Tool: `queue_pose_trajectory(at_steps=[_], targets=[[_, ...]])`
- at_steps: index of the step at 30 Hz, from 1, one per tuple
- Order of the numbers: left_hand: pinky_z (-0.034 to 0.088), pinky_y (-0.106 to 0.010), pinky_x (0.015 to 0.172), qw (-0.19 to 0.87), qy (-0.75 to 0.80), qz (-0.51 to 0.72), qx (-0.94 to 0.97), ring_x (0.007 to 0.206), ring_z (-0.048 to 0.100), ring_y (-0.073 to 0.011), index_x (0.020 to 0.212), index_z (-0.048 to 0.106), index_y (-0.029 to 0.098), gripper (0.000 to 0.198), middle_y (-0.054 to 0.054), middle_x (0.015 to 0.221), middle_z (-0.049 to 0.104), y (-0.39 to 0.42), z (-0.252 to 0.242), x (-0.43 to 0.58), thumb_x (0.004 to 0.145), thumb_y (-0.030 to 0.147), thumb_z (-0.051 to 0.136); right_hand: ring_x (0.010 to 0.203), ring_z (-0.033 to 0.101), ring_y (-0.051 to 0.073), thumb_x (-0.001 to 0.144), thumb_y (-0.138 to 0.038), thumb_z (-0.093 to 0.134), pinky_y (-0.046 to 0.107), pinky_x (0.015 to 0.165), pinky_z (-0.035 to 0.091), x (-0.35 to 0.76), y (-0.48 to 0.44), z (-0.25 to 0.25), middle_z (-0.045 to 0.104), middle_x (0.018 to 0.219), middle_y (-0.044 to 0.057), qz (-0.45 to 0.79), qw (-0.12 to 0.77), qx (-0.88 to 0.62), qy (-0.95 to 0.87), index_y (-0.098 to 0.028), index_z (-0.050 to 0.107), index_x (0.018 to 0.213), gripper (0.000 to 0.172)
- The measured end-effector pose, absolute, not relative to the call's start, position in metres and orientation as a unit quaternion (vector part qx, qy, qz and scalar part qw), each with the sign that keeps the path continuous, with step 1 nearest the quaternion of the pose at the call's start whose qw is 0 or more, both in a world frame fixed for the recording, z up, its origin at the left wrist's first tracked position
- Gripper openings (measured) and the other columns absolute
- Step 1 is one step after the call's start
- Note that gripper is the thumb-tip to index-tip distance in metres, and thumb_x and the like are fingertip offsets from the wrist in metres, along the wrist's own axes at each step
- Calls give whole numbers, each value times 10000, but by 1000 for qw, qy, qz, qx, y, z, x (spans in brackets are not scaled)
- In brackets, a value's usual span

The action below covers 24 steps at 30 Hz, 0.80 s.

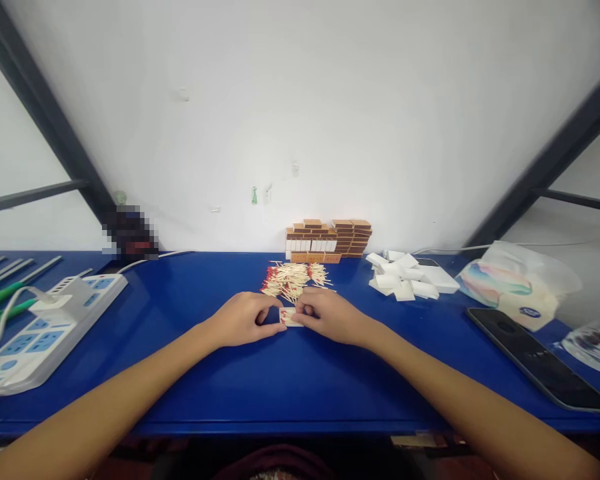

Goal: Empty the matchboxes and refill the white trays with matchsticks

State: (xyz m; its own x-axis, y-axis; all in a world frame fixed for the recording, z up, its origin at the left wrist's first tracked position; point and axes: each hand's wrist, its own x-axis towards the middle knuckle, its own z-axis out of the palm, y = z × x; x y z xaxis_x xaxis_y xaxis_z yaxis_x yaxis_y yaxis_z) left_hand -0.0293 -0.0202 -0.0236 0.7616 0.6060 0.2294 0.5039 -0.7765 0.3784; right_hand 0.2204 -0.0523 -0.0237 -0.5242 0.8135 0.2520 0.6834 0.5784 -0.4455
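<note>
A small white matchbox tray point(284, 321) lies on the blue table between my hands, with red-tipped matches showing inside it. My left hand point(243, 320) holds the tray's left end between thumb and fingers. Over the right part of the tray, my right hand point(335, 315) has its thumb and fingers closed in a pinch at the matches; its fingertips partly cover them. Just beyond both hands spreads a loose pile of matches point(287, 279), most red heads toward the left.
Stacked brown matchboxes point(353, 237) stand against the wall. White empty trays point(403, 275) are heaped to their right. Farther right are a tissue pack point(517, 283), a phone point(535, 357) and a clear plastic bottle point(595, 343). A power strip point(55, 333) and green-handled tools point(3, 300) lie left.
</note>
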Motion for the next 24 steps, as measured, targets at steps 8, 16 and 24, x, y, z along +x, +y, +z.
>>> queue_pose_trajectory(at_steps=[8, 16, 24], targets=[[357, -244, 588, 156, 301, 167, 926, 591, 546, -122, 1136, 709, 229, 336, 49, 654, 587, -22, -24, -28, 912, 479, 692, 717, 518, 131, 926, -210, 704, 245, 655, 356, 220, -53, -24, 591, 776, -8, 154, 234, -424, -862, -188, 642, 844, 105], [357, -246, 587, 151, 300, 171, 926, 579, 544, -115, 1155, 716, 242, 338, 55, 646, 585, -23, -21, -27, 918, 481, 684, 688, 517, 137, 962, -267, 650, 259, 648, 346, 240, -39, -14, 602, 757, 1, 96, 255, -442, -855, -189, 643, 823, 159], [351, -251, 570, 136, 318, 170, 923, 573, 549, -125, 1109, 732, 210, 396, 39, 626, 586, -18, -22, -33, 923, 551, 655, 676, 560, 164, 903, -270, 673, 276, 618, 326, 300, -11, -9, 656, 742, 21, 65, 143, -570, -807, -189, 680, 793, 136]])
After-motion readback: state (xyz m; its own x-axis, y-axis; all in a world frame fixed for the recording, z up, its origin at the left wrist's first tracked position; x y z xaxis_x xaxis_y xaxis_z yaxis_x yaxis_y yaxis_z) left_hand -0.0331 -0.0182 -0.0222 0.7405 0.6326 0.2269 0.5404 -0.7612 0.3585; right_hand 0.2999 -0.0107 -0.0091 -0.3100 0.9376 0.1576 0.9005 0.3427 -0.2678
